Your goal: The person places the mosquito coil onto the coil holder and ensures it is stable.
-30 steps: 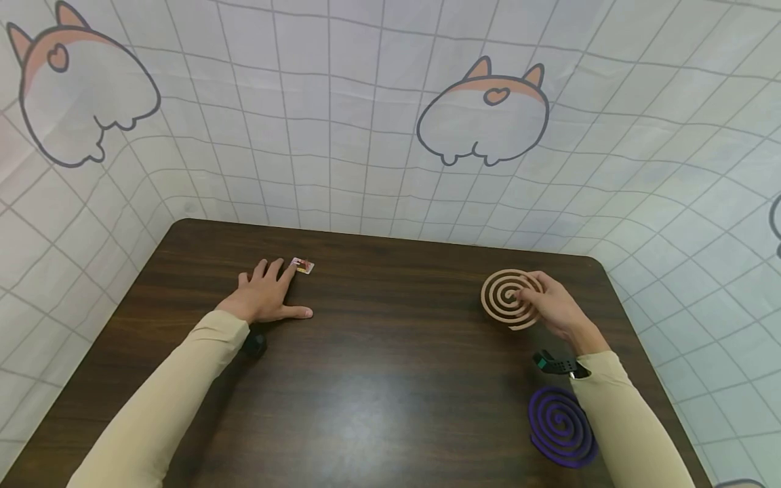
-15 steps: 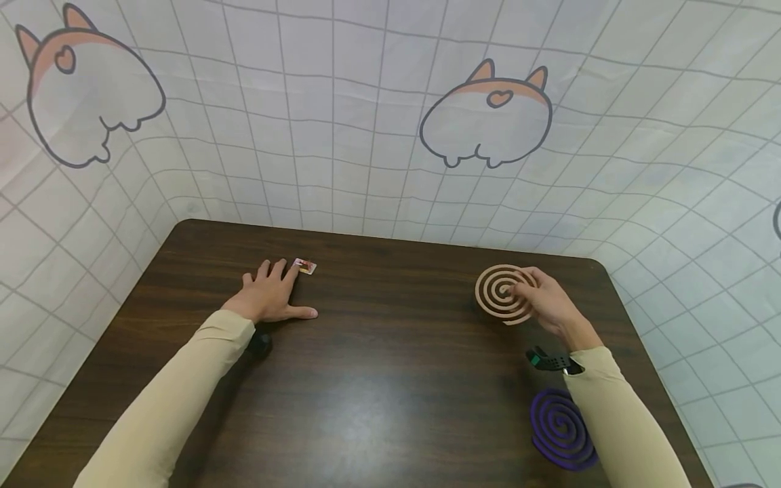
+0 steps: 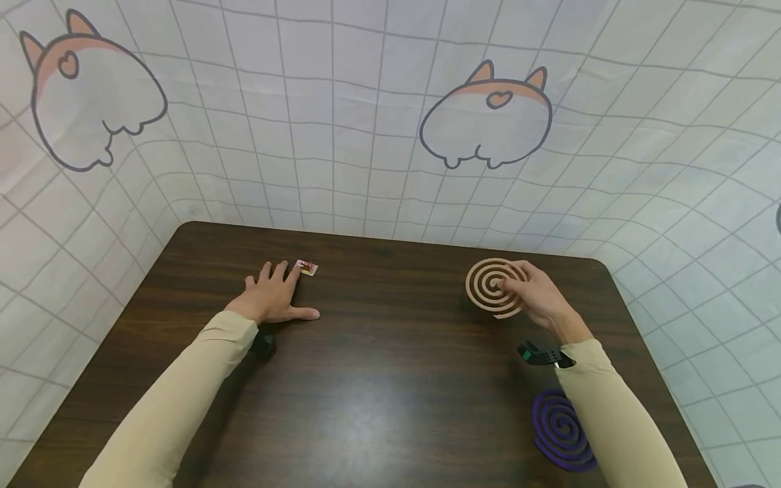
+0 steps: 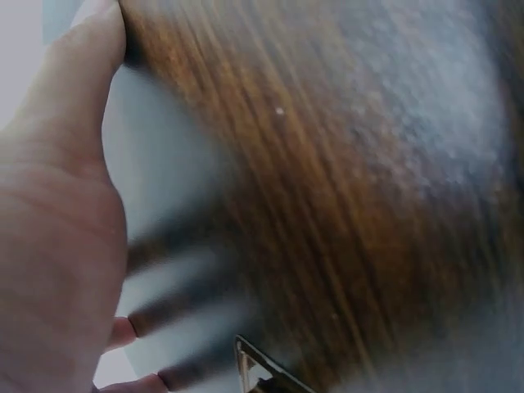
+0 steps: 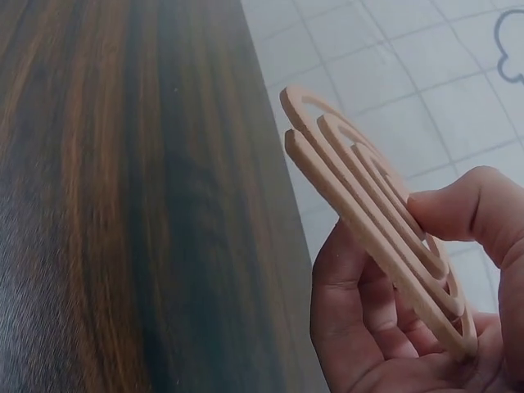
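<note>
My right hand (image 3: 539, 298) pinches a tan mosquito coil (image 3: 468, 290) between its thumb and fingers, above the right far part of the table. In the right wrist view the coil (image 5: 360, 214) is tilted, with the thumb pressing near its centre and curled fingers behind. Over on the left, my left hand (image 3: 268, 298) lies palm down on the table with its fingers spread. A small printed card (image 3: 308, 268) lies at its index fingertip; one corner of the card (image 4: 266, 372) shows at the bottom of the left wrist view.
A purple mosquito coil (image 3: 549, 437) lies on the dark wooden table (image 3: 378, 352) at the near right, partly covered by my right sleeve (image 3: 616, 413). White grid-patterned curtain (image 3: 366, 135) with cartoon animals surrounds the table's far and side edges.
My right hand has carried the tan coil left and slightly toward the far edge. The left hand stays on the table by the card; the view has shifted a little.
</note>
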`<action>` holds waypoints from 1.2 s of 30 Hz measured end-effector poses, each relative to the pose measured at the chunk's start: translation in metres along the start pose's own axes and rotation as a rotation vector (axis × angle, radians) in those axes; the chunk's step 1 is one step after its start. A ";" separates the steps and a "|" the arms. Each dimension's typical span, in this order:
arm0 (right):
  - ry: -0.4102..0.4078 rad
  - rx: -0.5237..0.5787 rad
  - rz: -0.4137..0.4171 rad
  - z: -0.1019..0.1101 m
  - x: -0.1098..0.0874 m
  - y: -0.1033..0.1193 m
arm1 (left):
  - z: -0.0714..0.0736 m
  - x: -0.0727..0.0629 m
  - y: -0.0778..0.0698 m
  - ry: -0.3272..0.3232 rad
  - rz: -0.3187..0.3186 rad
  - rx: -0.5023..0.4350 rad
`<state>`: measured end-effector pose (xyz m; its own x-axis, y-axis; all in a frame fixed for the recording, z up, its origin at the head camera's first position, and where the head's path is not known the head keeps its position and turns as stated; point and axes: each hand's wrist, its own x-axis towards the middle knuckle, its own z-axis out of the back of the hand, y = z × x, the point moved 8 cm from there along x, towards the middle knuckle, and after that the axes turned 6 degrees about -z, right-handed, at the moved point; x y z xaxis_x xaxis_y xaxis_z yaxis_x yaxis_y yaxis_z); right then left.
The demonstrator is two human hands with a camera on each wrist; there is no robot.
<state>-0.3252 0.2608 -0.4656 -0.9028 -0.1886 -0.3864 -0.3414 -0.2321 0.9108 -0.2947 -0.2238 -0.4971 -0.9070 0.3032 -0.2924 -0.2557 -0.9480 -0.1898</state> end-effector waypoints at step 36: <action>0.030 0.240 0.021 -0.040 0.017 0.026 | 0.002 -0.002 -0.010 -0.033 0.074 -0.050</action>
<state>-0.3391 0.2130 -0.4540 -0.9035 -0.2197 -0.3680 -0.3783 0.0053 0.9257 -0.2906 -0.2152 -0.4923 -0.9335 0.2287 -0.2763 -0.1717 -0.9613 -0.2157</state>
